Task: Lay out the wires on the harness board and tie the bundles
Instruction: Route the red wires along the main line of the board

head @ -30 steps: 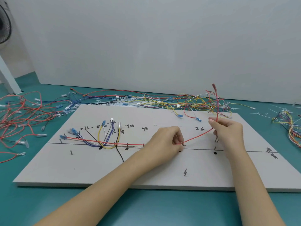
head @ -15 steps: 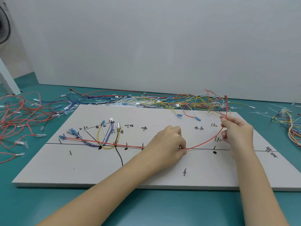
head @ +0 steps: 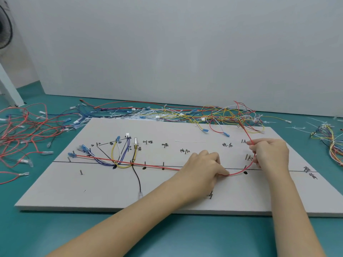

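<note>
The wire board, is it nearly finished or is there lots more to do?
Just started, it seems. Done: a few yellow, purple and black wires already sit on the harness board at its left. In hand: the left hand pinches the red wire on the drawn line while the right hand bends it near the pegs. Left: the loose wires behind the board, and no ties show on the board.

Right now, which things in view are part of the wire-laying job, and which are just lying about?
In use:
- harness board
- red wire, pinched by left hand and right hand
- wires already routed on the board

Lying about:
- red wire pile on the left
- mixed wire tangle behind the board
- small bundle at far right
- fan
</note>
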The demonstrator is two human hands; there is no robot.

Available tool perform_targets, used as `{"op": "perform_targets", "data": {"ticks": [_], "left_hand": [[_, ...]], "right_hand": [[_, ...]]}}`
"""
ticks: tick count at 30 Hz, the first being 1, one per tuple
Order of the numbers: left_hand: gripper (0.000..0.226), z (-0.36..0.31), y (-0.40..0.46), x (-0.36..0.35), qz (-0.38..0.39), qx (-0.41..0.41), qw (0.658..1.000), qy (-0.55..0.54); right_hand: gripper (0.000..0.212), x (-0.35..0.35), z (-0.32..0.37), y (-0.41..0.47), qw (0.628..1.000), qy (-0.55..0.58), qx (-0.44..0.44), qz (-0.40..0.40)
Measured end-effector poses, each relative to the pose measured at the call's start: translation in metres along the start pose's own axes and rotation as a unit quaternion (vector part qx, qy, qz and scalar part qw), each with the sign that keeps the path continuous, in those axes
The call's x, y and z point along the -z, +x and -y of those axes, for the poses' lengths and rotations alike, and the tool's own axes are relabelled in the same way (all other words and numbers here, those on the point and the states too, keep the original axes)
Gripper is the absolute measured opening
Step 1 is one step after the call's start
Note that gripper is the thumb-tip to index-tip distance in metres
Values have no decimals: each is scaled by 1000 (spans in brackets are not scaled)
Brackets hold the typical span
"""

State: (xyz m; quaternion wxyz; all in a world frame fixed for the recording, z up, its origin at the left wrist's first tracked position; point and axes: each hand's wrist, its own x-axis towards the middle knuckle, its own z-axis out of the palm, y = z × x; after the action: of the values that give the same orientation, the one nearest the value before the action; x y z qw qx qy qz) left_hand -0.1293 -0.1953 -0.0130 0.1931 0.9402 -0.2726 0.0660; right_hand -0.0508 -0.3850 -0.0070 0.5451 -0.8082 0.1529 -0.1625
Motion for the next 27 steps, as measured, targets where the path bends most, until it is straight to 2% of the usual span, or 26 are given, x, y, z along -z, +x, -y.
{"op": "perform_targets", "data": {"ticks": [10,14,18,22,27], "left_hand": [[45,0,0,-3,-22,3,1000,20],[45,0,1,-4,-23,5,1000,16],[45,1,1,-5,-26,6,1000,9],[44,2,2,-7,-30,9,1000,2],[43,3,3,-9,-35,10,999,-3]], "right_hand": [[19,-8,5,-4,995,51,4,87],[11,-11,-1,1,997,14,13,81],[6,-12,-6,8,995,-74,41,50],[10,-16,-7,12,993,-110,34,29],[1,-21,-6,17,988,-156,12,18]]}}
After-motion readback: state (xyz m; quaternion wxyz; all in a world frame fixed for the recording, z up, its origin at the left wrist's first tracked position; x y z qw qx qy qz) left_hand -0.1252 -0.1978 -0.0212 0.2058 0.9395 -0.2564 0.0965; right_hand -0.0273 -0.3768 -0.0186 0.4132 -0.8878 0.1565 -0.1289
